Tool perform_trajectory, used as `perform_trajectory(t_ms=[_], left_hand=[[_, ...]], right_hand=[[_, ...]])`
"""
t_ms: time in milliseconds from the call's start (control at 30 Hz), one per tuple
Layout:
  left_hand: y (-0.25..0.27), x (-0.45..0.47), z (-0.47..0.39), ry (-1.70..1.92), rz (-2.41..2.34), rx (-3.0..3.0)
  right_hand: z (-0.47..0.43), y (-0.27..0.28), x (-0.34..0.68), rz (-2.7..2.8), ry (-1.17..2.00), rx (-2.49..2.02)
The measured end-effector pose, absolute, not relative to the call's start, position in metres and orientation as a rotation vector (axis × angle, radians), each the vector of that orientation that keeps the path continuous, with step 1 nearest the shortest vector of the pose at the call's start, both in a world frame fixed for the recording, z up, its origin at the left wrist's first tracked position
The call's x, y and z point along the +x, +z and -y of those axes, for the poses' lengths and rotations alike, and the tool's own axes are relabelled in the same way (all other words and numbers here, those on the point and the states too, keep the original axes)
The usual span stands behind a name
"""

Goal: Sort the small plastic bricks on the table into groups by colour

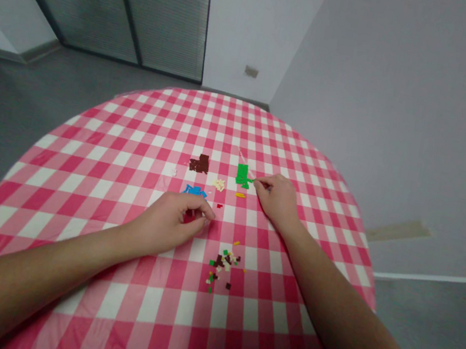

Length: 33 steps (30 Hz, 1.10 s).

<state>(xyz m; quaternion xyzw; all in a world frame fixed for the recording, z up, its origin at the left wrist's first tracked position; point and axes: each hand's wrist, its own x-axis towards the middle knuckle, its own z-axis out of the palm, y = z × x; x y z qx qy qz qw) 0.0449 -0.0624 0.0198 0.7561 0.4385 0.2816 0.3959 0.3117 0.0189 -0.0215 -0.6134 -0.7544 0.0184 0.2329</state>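
My right hand [277, 201] is at the edge of a pile of green toy building bricks [242, 174]. Its thumb and index finger are pinched on a small green brick [251, 180] beside that pile. My left hand [172, 219] hovers just in front of the blue bricks [195, 191], fingers loosely curved and thumb apart, with nothing visible in it. A tiny red brick [219, 205] lies just beyond its fingertips. Close to my right hand lie yellow bricks [241, 195]. Nearer to me is a mixed heap of small bricks [225, 261] in brown, green, cream and yellow.
Dark brown bricks [199, 163] and cream bricks [219, 185] form separate groups farther back. Some white bits [174, 172] lie at the left. The round table wears a red-and-white checked cloth [138, 313]. A grey wall [405, 108] stands at the right.
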Motion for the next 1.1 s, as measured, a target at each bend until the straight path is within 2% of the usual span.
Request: perform_trajectory(t_ms=[467,767,1100], left_hand=[[0.02,0.044,0.062,0.69,-1.083,1.963],[0.013,0.053,0.071,0.415,-0.644,2.303],[0.012,0.057,0.077,0.291,-0.651,2.383]], right_hand=[[-0.014,-0.02,0.309,2.084,0.045,-1.626],[-0.01,-0.017,0.306,2.04,0.012,-1.563],[-0.008,-0.016,0.304,2.026,0.018,-1.539]])
